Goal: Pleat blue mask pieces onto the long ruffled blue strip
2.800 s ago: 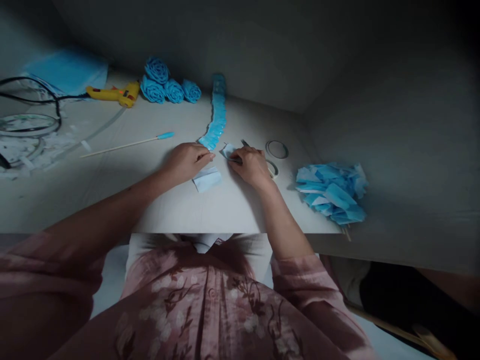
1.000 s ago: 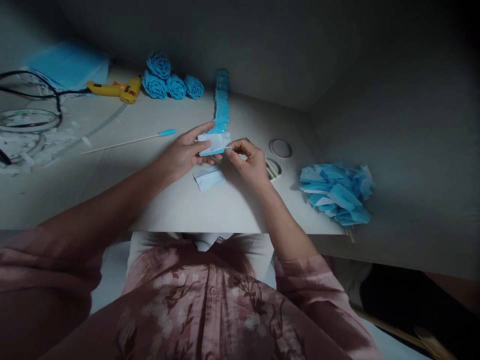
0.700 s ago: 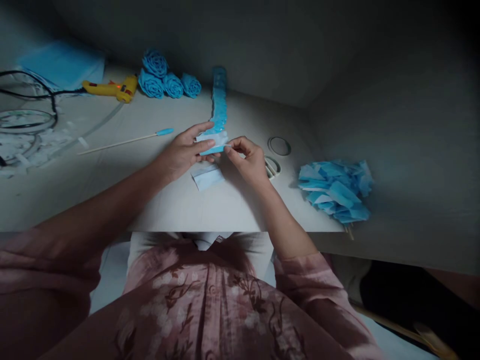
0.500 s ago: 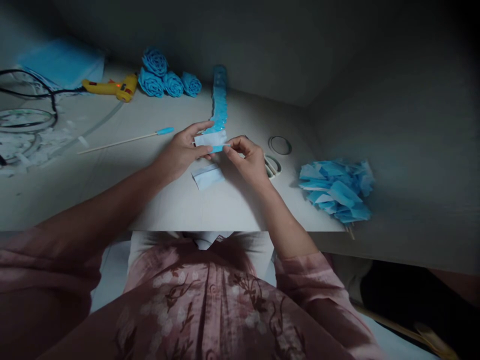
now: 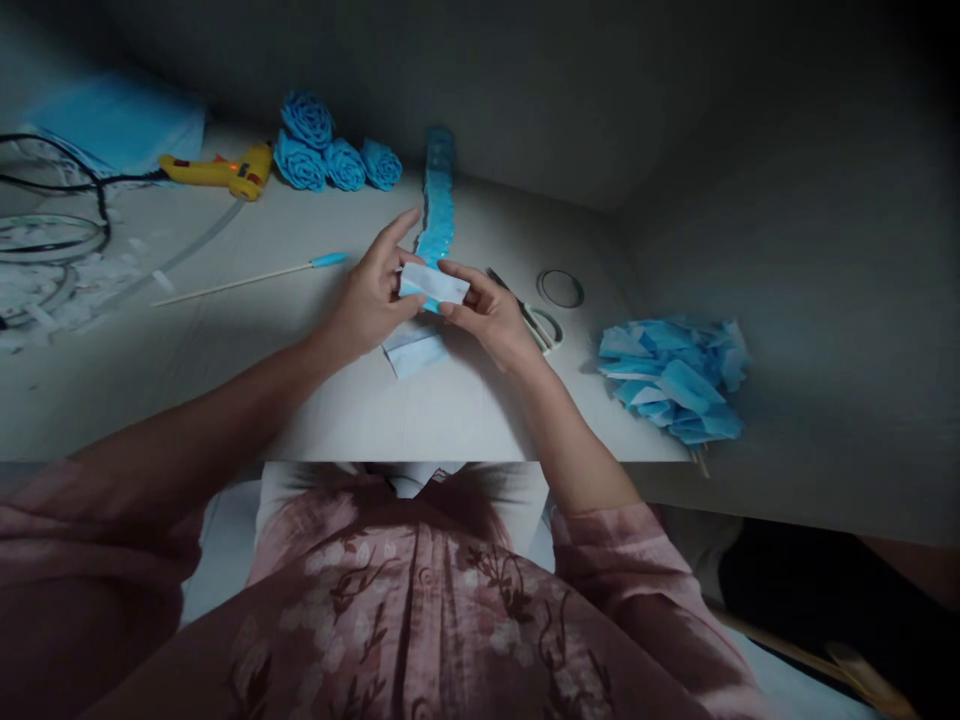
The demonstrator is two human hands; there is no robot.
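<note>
Between both hands is a small folded piece of white and blue fabric (image 5: 435,284), held over the table. My left hand (image 5: 377,288) pinches its left end between thumb and fingers, index finger raised. At the other end my right hand (image 5: 489,312) grips it with thumb and index finger. Another white and light-blue folded piece (image 5: 417,352) lies on the table just below. Behind the hands stretches a blue ruffled strip (image 5: 439,200). A pair of scissors (image 5: 551,328) lies beside my right hand, partly hidden by it.
A yellow glue gun (image 5: 217,175) with a black cord, several blue fabric roses (image 5: 307,160) and a blue-tipped stick (image 5: 255,278) lie to the left. White scraps (image 5: 52,300) cover the far left. On the right are a thin ring (image 5: 561,289) and a blue fabric bunch (image 5: 671,380).
My right hand has shifted from tugging at a thin white strand to gripping the fabric's right end. My left index finger has lifted, and the piece is turned slightly.
</note>
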